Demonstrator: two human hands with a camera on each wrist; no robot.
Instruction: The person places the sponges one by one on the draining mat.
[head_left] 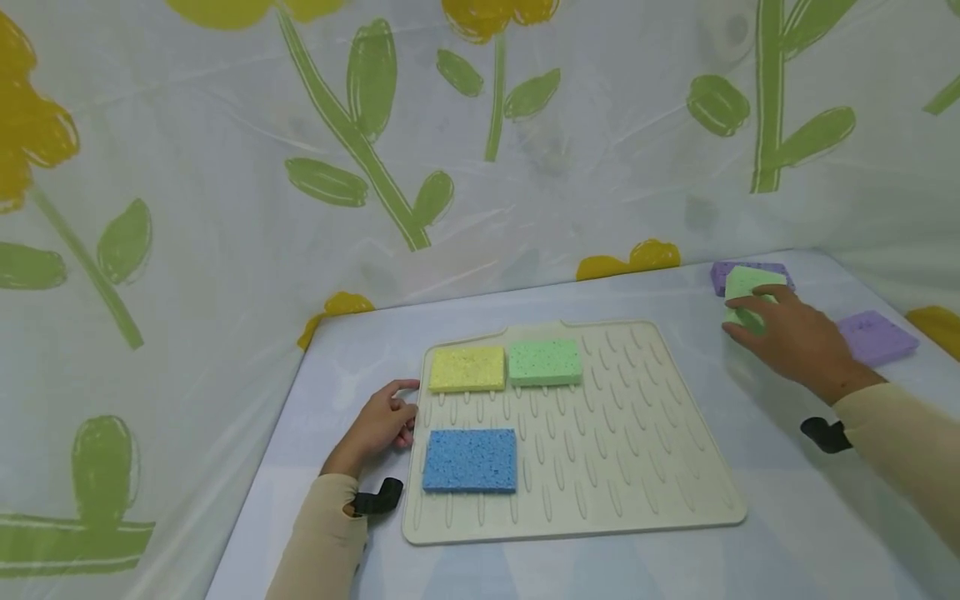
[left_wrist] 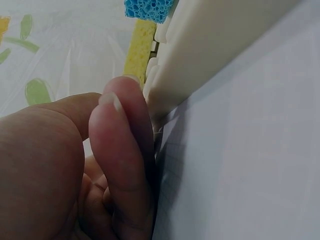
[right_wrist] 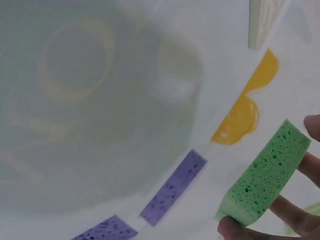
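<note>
A light green sponge (head_left: 742,282) is pinched in my right hand (head_left: 802,337), at the far right of the head view. The right wrist view shows the porous side of this sponge (right_wrist: 267,175) between the thumb and fingers. My left hand (head_left: 377,423) rests loosely curled at the left edge of a cream ridged drying mat (head_left: 615,467), its fingertips close against that edge. On the mat lie a yellow sponge (head_left: 467,369), another green sponge (head_left: 545,362) beside it, and a blue sponge (head_left: 470,461) nearer the front.
Two purple sponges lie on the table right of the mat: one sponge (head_left: 722,275) behind the held green one, another sponge (head_left: 877,337) beyond the right wrist. A flowered curtain (head_left: 600,200) hangs along the table's back edge.
</note>
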